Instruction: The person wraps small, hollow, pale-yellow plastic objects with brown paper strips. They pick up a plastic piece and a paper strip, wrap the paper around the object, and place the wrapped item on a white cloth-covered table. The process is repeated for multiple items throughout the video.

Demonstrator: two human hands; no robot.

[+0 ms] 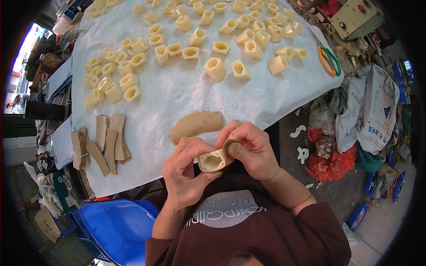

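My left hand (184, 170) grips a cream hollow block (212, 161) with a shaped opening facing up. My right hand (248, 144) presses a tan curved strip (227, 145) against the side of that block, thumb on top of it. Both hands sit close to my body, just below the table's near edge. A stack of tan curved strips (195, 126) lies on the white table cover (177, 97) right above my hands. Several more cream hollow blocks (215, 68) are spread across the far half of the table.
Bundles of tan strips (104, 142) lie at the table's left. Green and orange scissors (329, 60) rest at the right edge. A blue plastic chair (117, 226) stands lower left. Sacks and red bags (341, 155) crowd the floor on the right.
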